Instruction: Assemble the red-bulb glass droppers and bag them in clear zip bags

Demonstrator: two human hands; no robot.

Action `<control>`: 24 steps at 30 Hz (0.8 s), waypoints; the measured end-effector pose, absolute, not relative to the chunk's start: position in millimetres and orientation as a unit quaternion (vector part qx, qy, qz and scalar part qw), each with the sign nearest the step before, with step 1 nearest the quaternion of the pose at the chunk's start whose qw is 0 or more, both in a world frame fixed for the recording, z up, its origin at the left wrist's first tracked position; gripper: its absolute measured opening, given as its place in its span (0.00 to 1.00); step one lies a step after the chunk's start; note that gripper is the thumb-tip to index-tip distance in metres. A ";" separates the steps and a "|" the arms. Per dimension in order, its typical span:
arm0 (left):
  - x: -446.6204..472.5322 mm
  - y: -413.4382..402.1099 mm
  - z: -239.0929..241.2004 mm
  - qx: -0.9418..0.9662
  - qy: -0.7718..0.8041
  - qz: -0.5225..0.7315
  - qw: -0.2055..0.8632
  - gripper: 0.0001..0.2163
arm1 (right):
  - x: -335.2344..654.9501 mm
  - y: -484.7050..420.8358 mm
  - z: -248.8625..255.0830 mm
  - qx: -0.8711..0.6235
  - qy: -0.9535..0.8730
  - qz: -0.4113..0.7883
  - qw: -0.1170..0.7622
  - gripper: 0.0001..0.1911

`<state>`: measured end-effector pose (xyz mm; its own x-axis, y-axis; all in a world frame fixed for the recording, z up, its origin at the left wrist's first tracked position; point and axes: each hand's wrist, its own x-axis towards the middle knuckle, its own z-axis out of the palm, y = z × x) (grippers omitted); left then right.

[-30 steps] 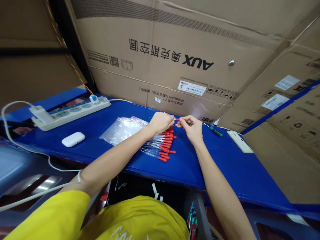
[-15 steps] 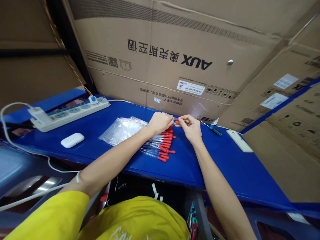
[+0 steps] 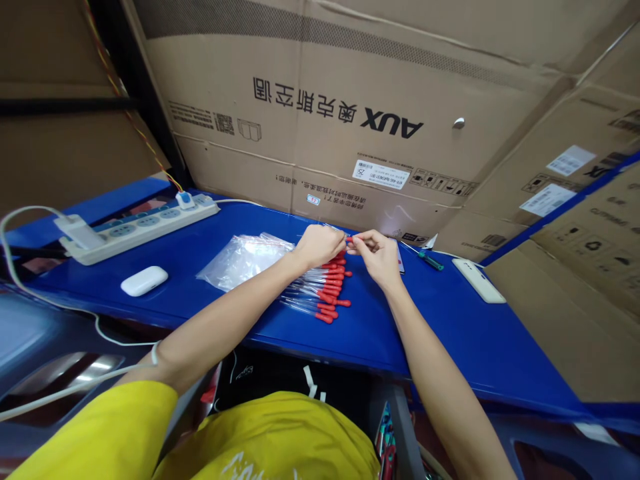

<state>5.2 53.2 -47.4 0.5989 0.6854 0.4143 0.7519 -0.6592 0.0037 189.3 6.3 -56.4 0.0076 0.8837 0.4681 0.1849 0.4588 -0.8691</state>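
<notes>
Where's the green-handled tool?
In the head view, the green-handled tool lies on the blue table, right-hand side, between the right hand and the white rectangular device.

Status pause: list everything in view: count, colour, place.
droppers: many, red and clear, pile at table centre
bags: several, clear, left of droppers
table: one, blue, centre
power strip: one, white, back left
charger: one, white, power strip's left end
plug: one, white and blue, power strip's right end
case: one, white, table's left side
screwdriver: one, green handle, back right
slab: one, cream, table's right end
flat item: one, white, mostly hidden, left of screwdriver
boxes: several, brown, back and right
cables: several, white, left
post: one, black, upper left
packets: count unclear, teal and red, bottom
shirt: one, yellow, bottom
left hand: one, bare, over droppers' far end
right hand: one, bare, right of it, pinching red piece
</notes>
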 end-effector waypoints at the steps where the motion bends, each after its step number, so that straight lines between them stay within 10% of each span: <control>1: 4.9 52.9 -47.0 -0.891 -0.404 -0.190 0.085 0.21 | 189.2 6.6 -56.8 -0.421 -0.633 0.307 0.572 0.24; 24: 7.2 41.1 -32.5 -0.888 -0.430 -0.153 0.067 0.21 | 192.3 4.7 -48.4 -0.424 -0.608 0.333 0.583 0.24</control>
<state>7.2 41.1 -32.5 0.5845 0.7420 0.3284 0.7829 -0.6220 0.0118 192.3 4.7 -48.4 0.0393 0.9035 0.4269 0.1276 0.4192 -0.8989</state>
